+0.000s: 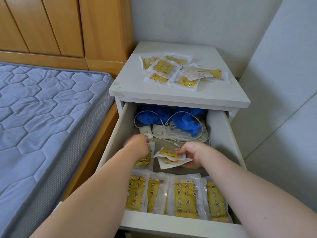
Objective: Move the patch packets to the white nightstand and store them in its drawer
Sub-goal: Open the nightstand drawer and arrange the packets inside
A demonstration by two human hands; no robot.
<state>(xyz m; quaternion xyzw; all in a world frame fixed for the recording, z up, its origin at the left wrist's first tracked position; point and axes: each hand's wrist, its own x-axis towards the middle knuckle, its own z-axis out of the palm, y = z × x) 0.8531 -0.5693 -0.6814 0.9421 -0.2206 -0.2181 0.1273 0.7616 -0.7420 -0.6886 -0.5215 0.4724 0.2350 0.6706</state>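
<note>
The white nightstand (154,90) stands with its top drawer (221,134) pulled out. Several yellow patch packets (181,71) lie in a loose pile on its top. A row of packets (185,198) stands along the drawer's front. Inside the drawer, my left hand (137,145) rests on a packet (144,161) at the left side, and its fingers are hidden. My right hand (192,153) pinches a small stack of packets (169,156) over the middle of the drawer.
At the back of the drawer lie blue gloves (185,121), white cables (171,117) and a flat white device (164,133). A bed with a blue quilted mattress (42,117) and a wooden headboard (60,26) is on the left. Walls close in the nightstand behind and on the right.
</note>
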